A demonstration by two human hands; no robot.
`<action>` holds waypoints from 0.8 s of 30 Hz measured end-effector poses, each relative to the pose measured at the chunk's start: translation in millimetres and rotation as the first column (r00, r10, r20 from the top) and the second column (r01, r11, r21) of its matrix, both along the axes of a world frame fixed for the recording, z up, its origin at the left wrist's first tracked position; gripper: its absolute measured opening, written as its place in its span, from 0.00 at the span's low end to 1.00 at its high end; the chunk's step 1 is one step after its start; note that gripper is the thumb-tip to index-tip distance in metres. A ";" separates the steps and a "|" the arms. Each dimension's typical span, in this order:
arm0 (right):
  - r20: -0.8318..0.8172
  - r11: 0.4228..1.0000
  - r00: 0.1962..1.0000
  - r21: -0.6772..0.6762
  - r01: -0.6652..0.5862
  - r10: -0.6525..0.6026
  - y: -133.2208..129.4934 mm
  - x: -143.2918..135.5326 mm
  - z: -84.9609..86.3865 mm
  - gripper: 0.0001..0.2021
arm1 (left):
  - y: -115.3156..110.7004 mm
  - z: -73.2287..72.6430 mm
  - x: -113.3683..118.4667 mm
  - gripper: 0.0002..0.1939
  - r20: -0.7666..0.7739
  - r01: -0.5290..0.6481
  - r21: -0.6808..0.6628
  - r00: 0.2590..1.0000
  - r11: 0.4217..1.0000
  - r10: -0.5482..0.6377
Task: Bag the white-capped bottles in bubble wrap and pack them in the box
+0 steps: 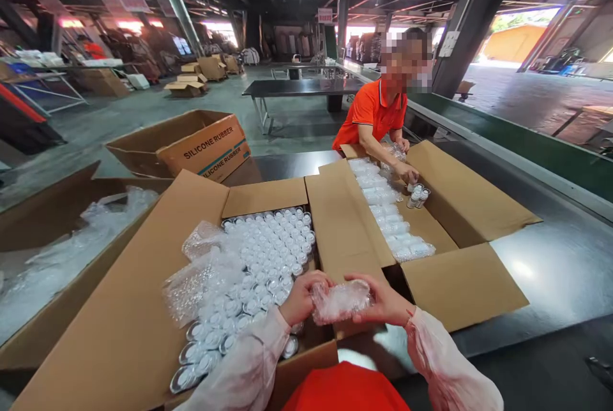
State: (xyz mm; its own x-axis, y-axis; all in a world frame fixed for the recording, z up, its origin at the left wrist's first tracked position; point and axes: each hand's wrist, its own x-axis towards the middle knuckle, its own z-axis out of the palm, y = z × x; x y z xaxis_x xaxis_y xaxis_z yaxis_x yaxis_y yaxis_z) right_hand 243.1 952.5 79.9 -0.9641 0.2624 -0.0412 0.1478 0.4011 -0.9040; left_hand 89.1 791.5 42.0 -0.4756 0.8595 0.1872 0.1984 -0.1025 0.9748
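Observation:
Between my two hands is a bundle in clear bubble wrap (341,302), held over the near right edge of an open cardboard box (265,199). My left hand (306,296) grips its left end, and my right hand (382,300) is closed round its right end. What lies inside the wrap is too blurred to name. Many small containers with white tops (275,242) stand in rows in the box below. Loose bubble wrap sheets (204,277) rest on top of them at the left.
A co-worker in an orange shirt (373,108) reaches into a second cardboard box (472,277), which holds wrapped bundles (390,219) and a few unwrapped containers (418,196). At the left, another box holds bubble wrap (90,232). A "SILICONE RUBBER" carton (201,146) stands behind.

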 end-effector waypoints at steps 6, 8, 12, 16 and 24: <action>0.179 0.973 0.975 -0.161 0.163 -0.133 -0.7 -0.6 -13.3 0.20 | -8.1 -0.7 -1.1 0.19 0.071 0.174 -0.013 0.982 0.985 -0.173; 0.246 0.971 0.954 -0.122 0.206 -0.171 2.6 -3.7 -23.0 0.22 | -8.1 -3.2 1.5 0.20 -0.054 0.191 -0.019 0.980 0.981 -0.191; 0.209 0.981 0.959 0.086 0.176 -0.190 6.8 -3.2 -23.2 0.23 | 3.6 -16.6 13.5 0.10 -0.115 0.019 -0.080 0.993 0.997 -0.028; 0.149 0.868 0.986 0.476 -0.140 0.077 10.4 -1.3 -5.4 0.34 | 28.8 -21.5 25.5 0.16 0.210 -0.168 -0.235 0.953 0.957 0.218; 0.229 0.601 0.920 0.799 0.008 -0.317 169.3 -22.6 12.3 0.22 | 51.2 2.8 18.2 0.32 0.588 -0.144 -0.232 0.767 0.962 0.256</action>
State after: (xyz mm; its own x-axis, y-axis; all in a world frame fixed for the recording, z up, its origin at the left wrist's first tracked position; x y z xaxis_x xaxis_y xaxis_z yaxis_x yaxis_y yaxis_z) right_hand 220.5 1121.7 92.2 -0.8692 0.4933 -0.0338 0.4925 0.8576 -0.1481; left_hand 107.3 842.6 44.8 -0.6054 0.7226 -0.3337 -0.4424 0.0430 0.8958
